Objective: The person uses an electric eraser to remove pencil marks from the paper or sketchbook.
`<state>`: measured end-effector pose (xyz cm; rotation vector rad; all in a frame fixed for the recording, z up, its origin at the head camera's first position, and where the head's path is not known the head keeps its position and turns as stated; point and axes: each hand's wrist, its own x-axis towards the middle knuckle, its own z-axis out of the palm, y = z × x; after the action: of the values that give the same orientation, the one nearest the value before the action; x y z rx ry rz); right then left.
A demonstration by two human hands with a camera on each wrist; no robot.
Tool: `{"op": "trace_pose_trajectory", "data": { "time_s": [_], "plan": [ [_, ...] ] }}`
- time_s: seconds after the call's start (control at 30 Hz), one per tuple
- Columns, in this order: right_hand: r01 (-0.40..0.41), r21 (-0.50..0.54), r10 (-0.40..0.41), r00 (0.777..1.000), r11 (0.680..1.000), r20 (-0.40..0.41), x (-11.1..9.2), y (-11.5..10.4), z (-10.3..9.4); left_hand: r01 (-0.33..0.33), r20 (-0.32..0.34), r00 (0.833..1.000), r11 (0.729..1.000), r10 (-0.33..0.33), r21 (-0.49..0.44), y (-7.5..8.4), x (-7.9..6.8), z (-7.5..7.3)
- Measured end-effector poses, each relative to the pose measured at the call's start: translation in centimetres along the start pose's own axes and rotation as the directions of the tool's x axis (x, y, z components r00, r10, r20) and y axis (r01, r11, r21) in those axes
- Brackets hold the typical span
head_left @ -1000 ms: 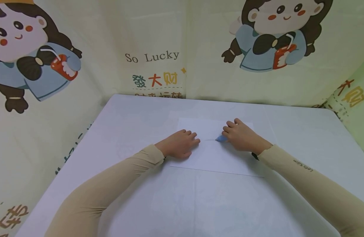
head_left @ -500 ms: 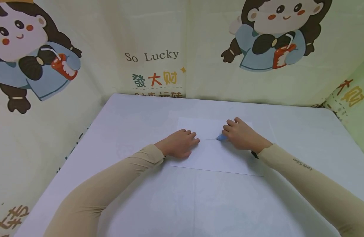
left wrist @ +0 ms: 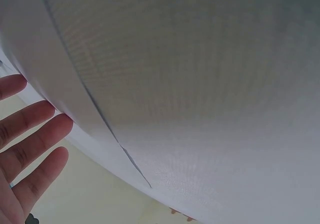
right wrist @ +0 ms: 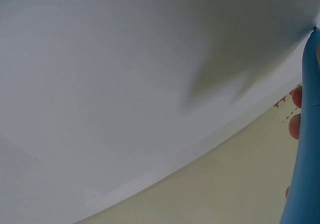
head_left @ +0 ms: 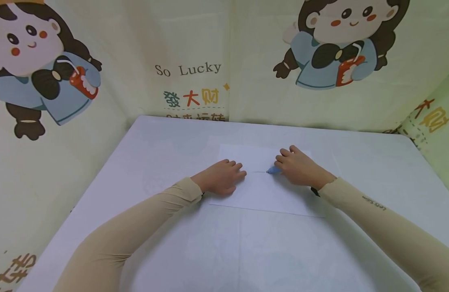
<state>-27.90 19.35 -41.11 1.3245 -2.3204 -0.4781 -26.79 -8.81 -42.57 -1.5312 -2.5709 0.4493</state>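
A sheet of white paper (head_left: 246,198) lies on the white table. My left hand (head_left: 222,177) rests on its left part with the fingers spread; the left wrist view shows those fingers (left wrist: 37,144) straight, their tips at the paper. In my right hand (head_left: 299,166) is a blue pen (head_left: 273,170), gripped with its tip down on the sheet. A faint short line (head_left: 259,172) runs leftward from the tip. Close up in the right wrist view, the pen's thick blue barrel (right wrist: 306,149) hides most of the holding fingers.
The white tabletop (head_left: 180,251) extends around the paper on all sides. Behind it and to the left hangs a cream cloth (head_left: 253,97) printed with cartoon figures and lettering. Another printed cloth (head_left: 440,138) hangs at the right edge.
Both hands and the pen stay almost where they were, the tip at the line's right end. At the left, the printed cloth has shifted slightly to the right.
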Motion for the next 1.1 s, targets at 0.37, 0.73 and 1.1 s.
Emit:
{"op": "trace_pose_trajectory", "data": {
  "time_s": [0.37, 0.73, 1.1],
  "plan": [
    [0.021, 0.006, -0.021, 0.999, 1.000, -0.040, 0.49, -0.36, 0.07, -0.004, -0.016, 1.000, 1.000, 0.005, 0.004, -0.01, 0.04, 0.21],
    [0.005, 0.023, -0.004, 1.000, 1.000, -0.018, 0.42, -0.13, 0.03, -0.005, -0.019, 1.000, 1.000, 0.005, -0.002, -0.07, -0.01, 0.09],
    [-0.007, 0.028, 0.007, 1.000, 1.000, -0.010, 0.56, 0.03, -0.02, -0.014, -0.027, 1.000, 1.000, 0.014, -0.003, -0.21, -0.07, -0.06]
  ]
}}
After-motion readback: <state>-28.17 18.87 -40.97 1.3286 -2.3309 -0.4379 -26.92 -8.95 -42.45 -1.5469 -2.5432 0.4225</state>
